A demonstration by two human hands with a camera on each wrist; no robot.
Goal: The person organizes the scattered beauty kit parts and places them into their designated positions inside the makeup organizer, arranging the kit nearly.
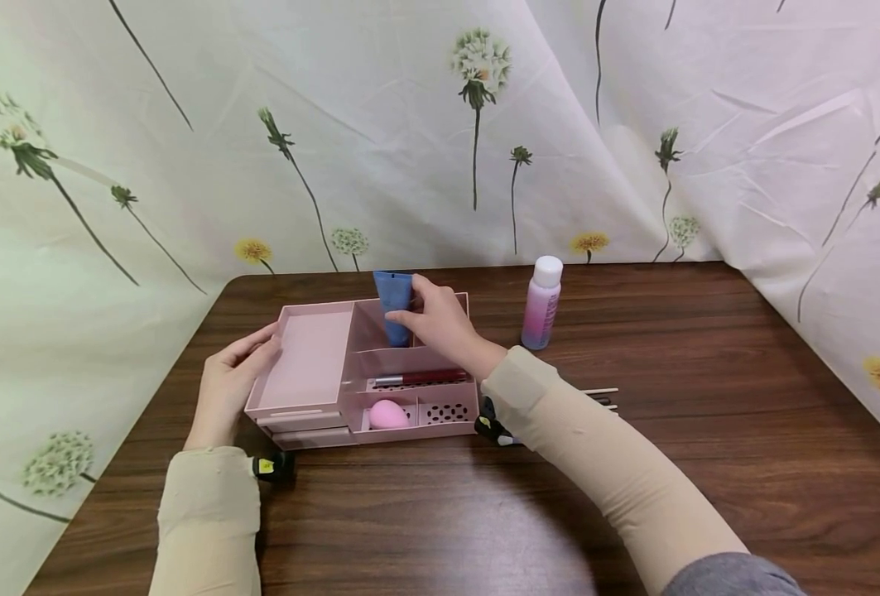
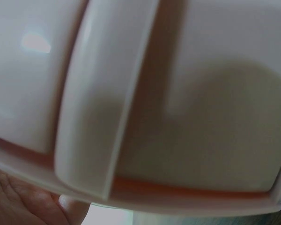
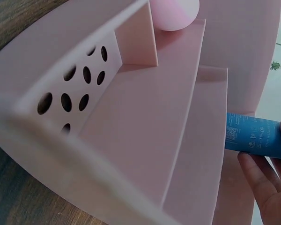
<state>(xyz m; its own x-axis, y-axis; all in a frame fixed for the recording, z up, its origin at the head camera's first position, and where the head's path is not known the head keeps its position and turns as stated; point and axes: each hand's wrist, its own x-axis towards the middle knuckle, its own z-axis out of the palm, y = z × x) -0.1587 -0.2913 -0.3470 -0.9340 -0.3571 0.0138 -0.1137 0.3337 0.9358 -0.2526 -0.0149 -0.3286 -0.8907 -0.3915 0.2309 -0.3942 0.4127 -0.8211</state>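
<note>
A pink desktop organizer [image 1: 309,356] with compartments and small drawers stands on the table. My right hand [image 1: 443,323] pinches a blue squeeze tube [image 1: 393,302] between thumb and fingers; the tube is upright, its lower end inside the back compartment. In the right wrist view the blue tube [image 3: 257,135] shows printed text, and the divider hides its lower end. My left hand [image 1: 234,377] rests against the organizer's left side, thumb near the top rim. The left wrist view shows the drawer fronts [image 2: 215,126] close up, with part of my left palm [image 2: 28,201] below.
A pink makeup sponge [image 1: 388,415] lies in the front compartment, a dark red pen-like stick [image 1: 432,377] in the middle one. To the right stands a white-capped pink and purple bottle [image 1: 541,306]. Thin sticks [image 1: 600,391] lie partly behind my right sleeve. A floral curtain [image 1: 410,141] hangs behind.
</note>
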